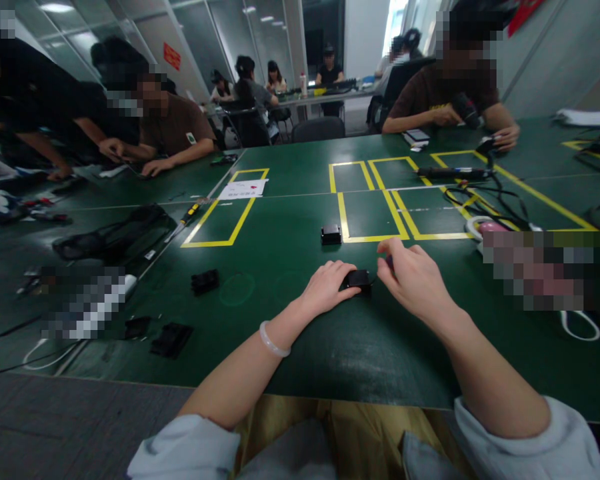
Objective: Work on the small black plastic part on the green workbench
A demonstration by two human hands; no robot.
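A small black box-shaped part (359, 279) lies on the green table, with the fingers and thumb of my left hand (329, 285) closed around its left end. Just right of it is my right hand (414, 279), its fingers curled into a pinch. Something small and dark shows between those fingers, too hidden to name. Beyond my left hand sits a second black box-shaped part (331, 234), touched by neither hand. Off to the left lie a black block (205, 281), a flat black piece (138, 327) and a larger black part (171, 340).
Yellow tape (375, 238) marks rectangles on the table (280, 360). A yellow-black screwdriver (190, 213), a black mesh bag (117, 233) and a paper sheet (243, 189) lie left. Cables (513, 200) and a blurred pink item (535, 267) lie right. Co-workers sit across.
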